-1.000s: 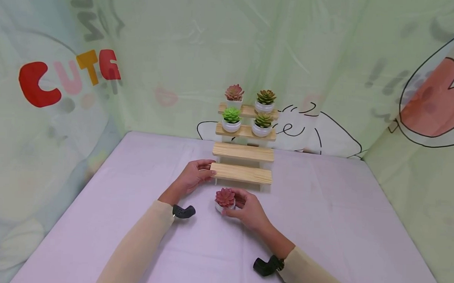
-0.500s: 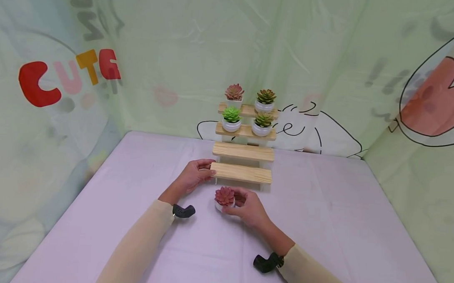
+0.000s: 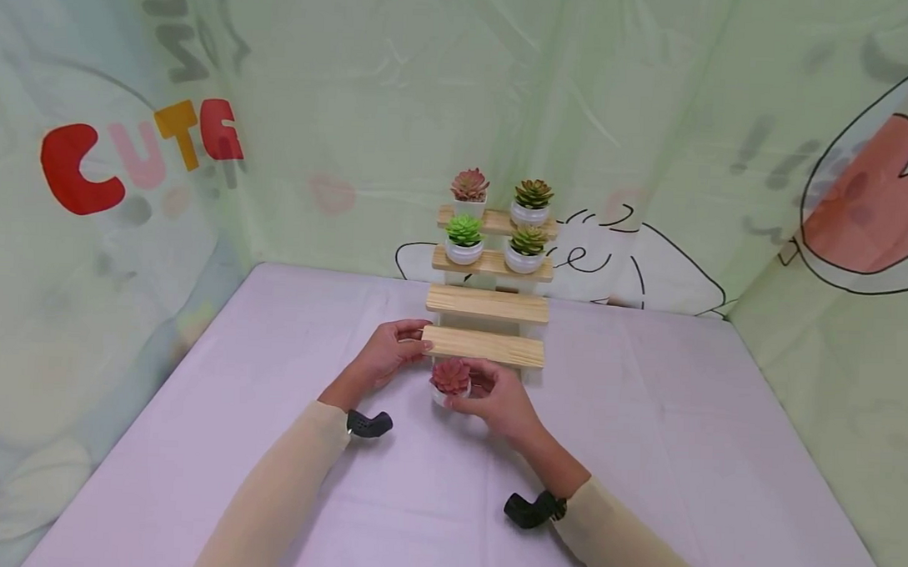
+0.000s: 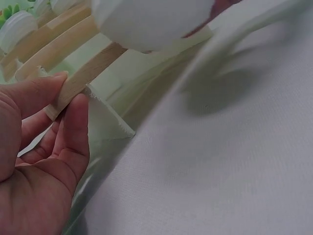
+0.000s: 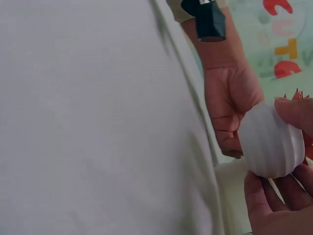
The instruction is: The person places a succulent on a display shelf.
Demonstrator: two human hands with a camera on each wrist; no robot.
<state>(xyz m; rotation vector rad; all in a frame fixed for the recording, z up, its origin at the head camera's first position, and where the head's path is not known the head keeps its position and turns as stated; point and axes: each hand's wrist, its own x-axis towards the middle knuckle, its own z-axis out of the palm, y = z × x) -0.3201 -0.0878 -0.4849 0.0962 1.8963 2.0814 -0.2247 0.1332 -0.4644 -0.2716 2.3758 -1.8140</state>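
Observation:
My left hand (image 3: 386,353) pinches the left end of the lowest wooden plank (image 3: 489,347) of a stepped display stand. In the left wrist view, thumb and fingers close on that plank's end (image 4: 73,93). With my right hand (image 3: 504,400) I hold a red succulent (image 3: 451,377) in a round white pot (image 5: 271,142), just in front of the lowest step. Thumb and fingers grip the pot's sides. It hangs above the cloth, its shadow falling below it in the left wrist view.
On the stand's top step are a pink succulent (image 3: 469,186) and a dark green one (image 3: 532,195). One step down stand a bright green succulent (image 3: 465,230) and an olive one (image 3: 527,239). The second-lowest plank (image 3: 487,303) is bare. Printed curtains (image 3: 354,130) surround the white-covered table (image 3: 310,312).
My right hand has raised the potted red succulent and brought it forward, toward the lowest plank. My left hand keeps its place on the plank's end.

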